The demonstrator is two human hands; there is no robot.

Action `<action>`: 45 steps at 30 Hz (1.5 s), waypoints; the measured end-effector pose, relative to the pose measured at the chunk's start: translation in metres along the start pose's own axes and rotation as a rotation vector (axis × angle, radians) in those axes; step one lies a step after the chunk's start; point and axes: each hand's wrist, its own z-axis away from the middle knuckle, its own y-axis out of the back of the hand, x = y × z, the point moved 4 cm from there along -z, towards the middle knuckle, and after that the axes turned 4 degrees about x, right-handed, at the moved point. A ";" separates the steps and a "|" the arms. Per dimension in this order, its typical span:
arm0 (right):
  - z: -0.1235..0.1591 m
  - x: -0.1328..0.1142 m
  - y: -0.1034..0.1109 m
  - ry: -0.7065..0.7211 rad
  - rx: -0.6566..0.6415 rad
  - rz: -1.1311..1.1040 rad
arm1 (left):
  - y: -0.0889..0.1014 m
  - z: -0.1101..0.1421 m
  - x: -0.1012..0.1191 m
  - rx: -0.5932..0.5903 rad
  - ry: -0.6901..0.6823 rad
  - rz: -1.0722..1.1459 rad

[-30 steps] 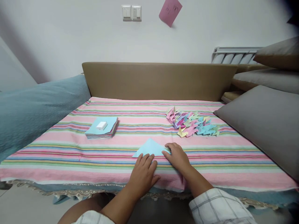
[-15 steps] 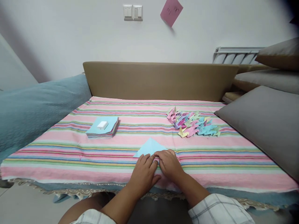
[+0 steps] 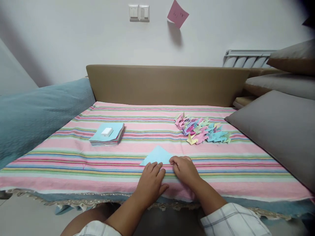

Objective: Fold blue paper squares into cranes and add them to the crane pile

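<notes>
A light blue sheet of origami paper (image 3: 157, 154), folded into a triangle, lies on the striped cloth with its point away from me. My left hand (image 3: 152, 178) rests with fingers stretched flat on the paper's near edge, left of its middle. At the right end of that edge is my right hand (image 3: 184, 168), its fingers curled and closed on the corner, which they cover. A pile of folded paper cranes (image 3: 201, 130) in several colours sits farther off to the right. On the left lies a stack of square paper (image 3: 118, 136) with a small white block (image 3: 107, 131) on top.
The striped cloth (image 3: 61, 160) covers the seat, which has a brown backrest (image 3: 167, 85) behind it. A blue-covered armrest (image 3: 46, 111) bounds the left side. Grey cushions (image 3: 280, 127) are piled on the right. A pink note (image 3: 178, 14) hangs on the wall near light switches (image 3: 139, 13).
My right hand has moved right along the paper's near edge, away from my left hand, and its fingers are more curled. My left hand stays in place. The pink note has swung.
</notes>
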 end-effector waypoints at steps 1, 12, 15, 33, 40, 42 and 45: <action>0.000 0.002 0.002 -0.019 -0.004 0.016 | 0.000 0.000 0.000 0.000 0.001 -0.002; -0.001 0.021 0.012 -0.153 -0.084 0.087 | 0.001 -0.001 0.000 0.005 0.017 0.013; 0.001 0.018 0.010 -0.060 -0.083 0.078 | 0.003 -0.004 0.001 -0.014 0.044 0.015; 0.005 0.000 -0.004 0.092 -0.049 0.063 | 0.000 -0.007 0.002 -0.013 0.162 -0.026; 0.004 0.003 -0.004 0.080 -0.068 0.047 | 0.005 0.007 -0.009 0.006 0.228 -0.074; 0.004 0.003 -0.004 0.080 -0.061 0.039 | 0.007 0.010 -0.011 0.000 0.236 -0.085; 0.004 0.004 -0.005 0.078 -0.066 0.036 | 0.011 0.014 -0.016 0.005 0.245 -0.087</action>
